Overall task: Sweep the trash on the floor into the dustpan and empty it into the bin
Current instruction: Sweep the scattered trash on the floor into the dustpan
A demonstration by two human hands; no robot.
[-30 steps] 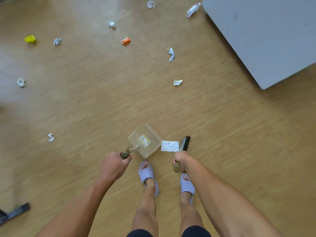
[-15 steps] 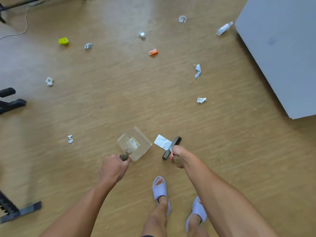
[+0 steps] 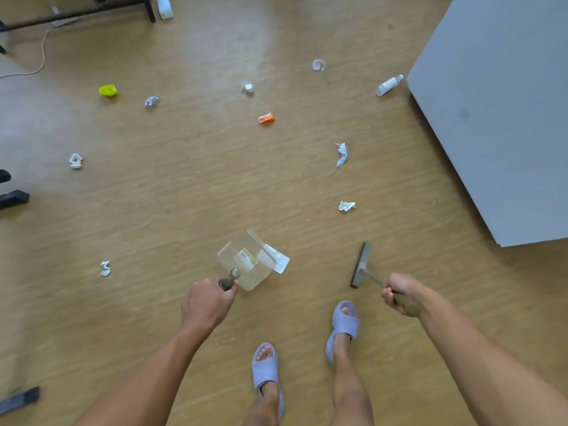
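Observation:
My left hand [image 3: 206, 302] grips the handle of a clear plastic dustpan [image 3: 244, 265] resting on the wooden floor. A flat white paper slip [image 3: 276, 259] lies across the dustpan's lip, partly inside. My right hand [image 3: 399, 292] grips the handle of a small brush [image 3: 361, 264], held well to the right of the dustpan and apart from the paper. Scattered trash lies farther out: crumpled papers [image 3: 346, 206] [image 3: 341, 154] [image 3: 105, 268] [image 3: 75, 160], an orange wrapper [image 3: 266, 118], a yellow-green piece [image 3: 108, 90] and a small clear bottle [image 3: 388, 84].
A large grey cabinet [image 3: 498, 112] fills the right side. Black stand feet [image 3: 13, 198] sit at the left edge, another [image 3: 20, 399] at the bottom left. A table leg and cable [image 3: 43, 50] are at the far top left. My feet wear lilac slippers [image 3: 342, 322].
The brush pushed the white slip left onto the dustpan lip, then swung away to the right. The view shifted back as I stepped.

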